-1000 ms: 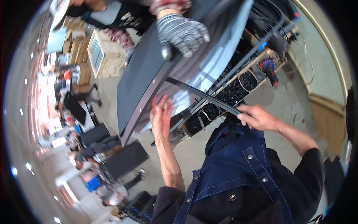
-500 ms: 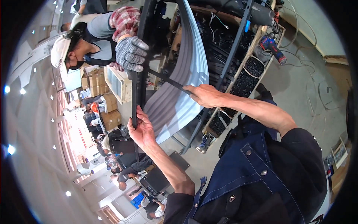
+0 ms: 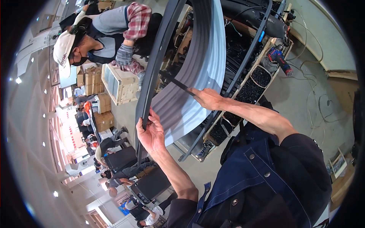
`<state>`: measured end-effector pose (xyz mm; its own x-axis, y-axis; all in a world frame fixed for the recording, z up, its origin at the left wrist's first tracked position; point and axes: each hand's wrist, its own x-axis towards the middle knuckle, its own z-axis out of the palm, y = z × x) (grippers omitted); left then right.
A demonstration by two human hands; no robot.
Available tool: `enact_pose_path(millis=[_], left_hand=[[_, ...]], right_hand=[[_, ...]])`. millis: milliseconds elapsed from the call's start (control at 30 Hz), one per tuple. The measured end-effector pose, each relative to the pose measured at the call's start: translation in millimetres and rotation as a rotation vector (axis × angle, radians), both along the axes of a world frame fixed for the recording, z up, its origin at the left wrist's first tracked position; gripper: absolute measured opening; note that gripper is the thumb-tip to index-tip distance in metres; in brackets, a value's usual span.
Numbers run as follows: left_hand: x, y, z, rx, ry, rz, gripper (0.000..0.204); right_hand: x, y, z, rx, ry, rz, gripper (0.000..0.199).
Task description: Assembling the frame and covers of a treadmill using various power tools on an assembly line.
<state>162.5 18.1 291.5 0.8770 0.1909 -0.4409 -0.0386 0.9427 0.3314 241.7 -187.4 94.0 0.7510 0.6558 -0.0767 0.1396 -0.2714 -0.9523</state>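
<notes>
My left hand [image 3: 153, 133] is closed around the lower part of a long black bar [image 3: 155, 64], thumb on one side and fingers on the other. My right hand [image 3: 208, 99] grips the end of a thin flat black strip [image 3: 176, 83]. The strip slants up and left toward the bar; whether they join is hard to see. Behind both hands curves a ribbed sheet [image 3: 197, 57], grey on one side and pale blue where light falls. A co-worker's gloved hand [image 3: 124, 54] is behind the bar, to its left.
A wooden-sided bench [image 3: 243, 81] on the right carries tubs of small black parts [image 3: 260, 76] and a blue-and-red cordless drill [image 3: 279, 60]. A dark metal rail [image 3: 245, 57] crosses it. Hoses [image 3: 304, 66] trail over the floor. Cartons [image 3: 95, 81] and a wooden crate [image 3: 119, 83] stand left.
The co-worker's gloved hand has come off the black bar and moved to its left. The bar has tilted, its upper end swinging right. Both my hands keep their holds.
</notes>
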Motion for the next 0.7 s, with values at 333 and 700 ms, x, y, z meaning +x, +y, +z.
enact_pose_path(millis=[333, 700], left_hand=[[-0.6, -4.0, -3.9, -0.032, 0.005, -0.021, 0.052], [-20.9, -31.1, -52.7, 0.038, 0.016, 0.039, 0.034]], right_hand=[[-7.9, 23.1, -31.0, 0.144, 0.114, -0.116, 0.051], [-6.2, 20.5, -14.8, 0.239, 0.528, 0.018, 0.054]])
